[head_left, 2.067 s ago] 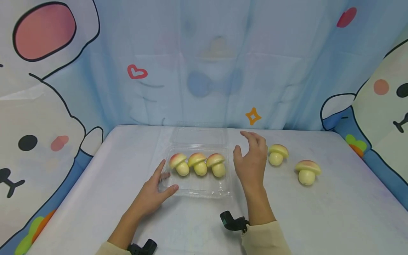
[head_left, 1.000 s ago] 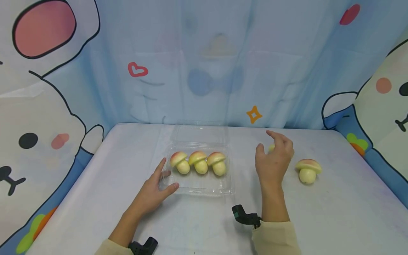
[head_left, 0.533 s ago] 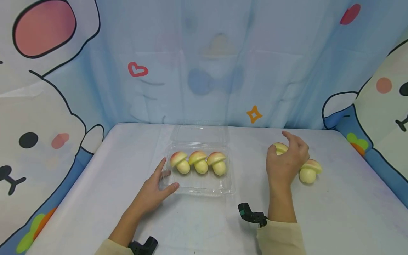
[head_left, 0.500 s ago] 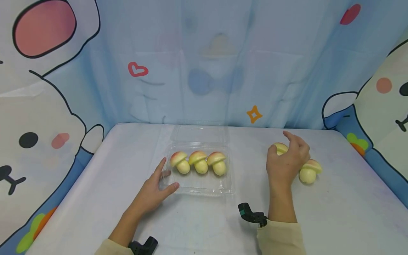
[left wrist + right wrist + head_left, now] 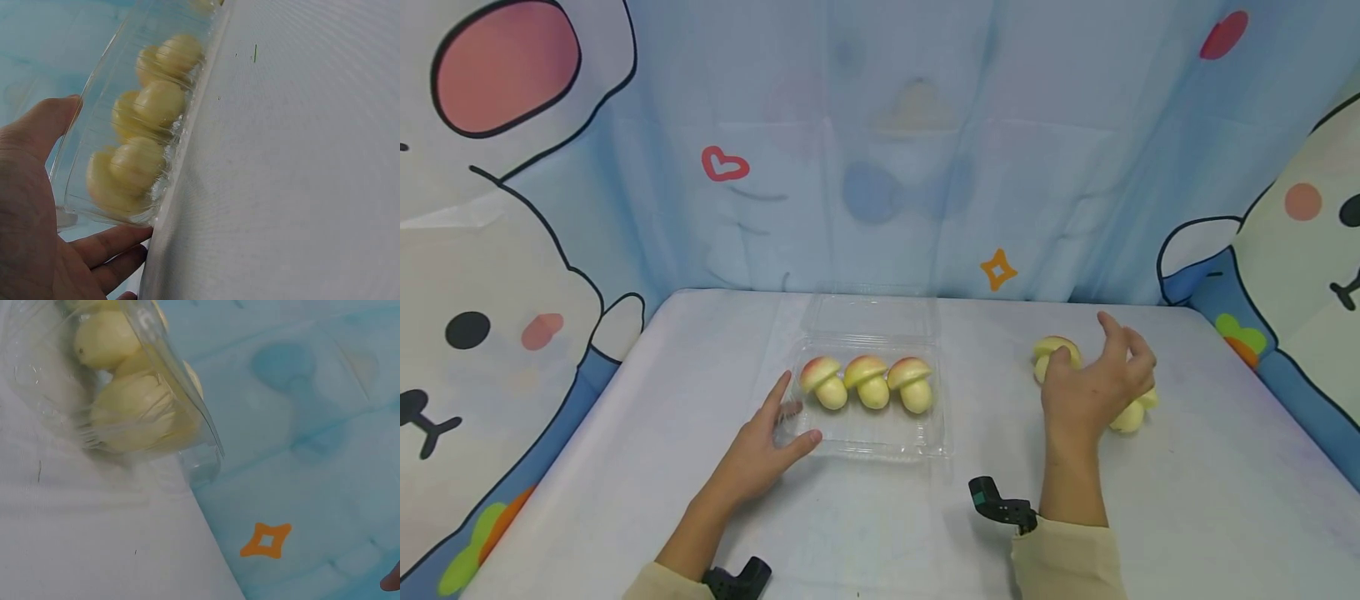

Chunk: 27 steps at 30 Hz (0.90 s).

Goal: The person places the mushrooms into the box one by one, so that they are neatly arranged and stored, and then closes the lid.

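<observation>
A clear plastic clamshell box (image 5: 865,442) lies on the table with its lid (image 5: 872,315) folded back. Three yellow toy mushrooms with reddish caps (image 5: 867,383) stand in a row inside. My left hand (image 5: 758,457) spreads round the box's near left corner. In the left wrist view its thumb (image 5: 59,112) touches the rim and its fingers (image 5: 112,244) lie at the end wall. My right hand (image 5: 1093,396) hovers over two loose mushrooms, fingers slightly bent, nothing held. It partly covers the left one (image 5: 1052,345) and most of the right one (image 5: 1127,419).
The table (image 5: 880,533) has a white cloth. Behind it hangs a blue curtain (image 5: 880,167) printed with cartoon animals. Black wrist cameras (image 5: 1000,504) sit on both wrists. In the right wrist view, the box (image 5: 169,434) appears at upper left.
My right hand has moved right from beside the box, over the left loose mushroom, to the right one, uncovering much of the left one again. My left hand and the box stay put.
</observation>
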Tool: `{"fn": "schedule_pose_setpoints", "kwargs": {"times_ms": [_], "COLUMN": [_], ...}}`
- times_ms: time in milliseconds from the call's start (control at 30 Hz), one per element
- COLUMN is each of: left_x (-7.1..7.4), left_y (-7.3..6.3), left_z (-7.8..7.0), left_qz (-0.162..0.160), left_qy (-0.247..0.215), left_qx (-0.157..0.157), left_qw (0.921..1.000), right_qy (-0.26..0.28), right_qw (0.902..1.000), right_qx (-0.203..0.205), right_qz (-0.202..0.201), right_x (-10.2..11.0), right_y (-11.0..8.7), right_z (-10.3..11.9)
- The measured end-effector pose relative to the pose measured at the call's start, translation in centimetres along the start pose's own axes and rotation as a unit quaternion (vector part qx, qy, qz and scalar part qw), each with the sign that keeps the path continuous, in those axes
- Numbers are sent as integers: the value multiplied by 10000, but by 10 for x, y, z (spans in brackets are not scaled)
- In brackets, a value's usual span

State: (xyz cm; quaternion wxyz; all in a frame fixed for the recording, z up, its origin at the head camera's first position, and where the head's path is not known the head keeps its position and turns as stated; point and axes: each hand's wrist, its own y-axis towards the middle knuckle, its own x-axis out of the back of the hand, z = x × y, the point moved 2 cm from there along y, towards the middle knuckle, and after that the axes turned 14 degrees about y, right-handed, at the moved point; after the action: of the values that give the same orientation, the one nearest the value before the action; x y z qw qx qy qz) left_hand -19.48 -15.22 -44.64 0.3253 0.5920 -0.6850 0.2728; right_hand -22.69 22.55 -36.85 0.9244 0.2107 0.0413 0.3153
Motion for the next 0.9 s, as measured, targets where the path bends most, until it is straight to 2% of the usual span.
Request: {"fn": "schedule_pose_setpoints", "kwargs": {"times_ms": [233, 500, 667, 900], "left_x": [1, 1, 1, 0], "left_y": [-1, 1, 1, 1], "left_z": [-1, 0, 0, 0], "left_qz": [7, 0, 12, 26], "left_qy": [3, -4, -6, -4], "left_qx": [5, -4, -6, 14], "left_qw": [10000, 10000, 10000, 10000], "right_qy": [-391, -655, -739, -999], "right_qw": [9979, 9911, 9880, 9771], "right_qx": [-434, -996, -1287, -1869], "right_qz": [-281, -590, -434, 165], "right_x": [9, 20, 25, 32], "right_y": [7, 18, 21, 25], "right_z": [-8, -23, -32, -50]}}
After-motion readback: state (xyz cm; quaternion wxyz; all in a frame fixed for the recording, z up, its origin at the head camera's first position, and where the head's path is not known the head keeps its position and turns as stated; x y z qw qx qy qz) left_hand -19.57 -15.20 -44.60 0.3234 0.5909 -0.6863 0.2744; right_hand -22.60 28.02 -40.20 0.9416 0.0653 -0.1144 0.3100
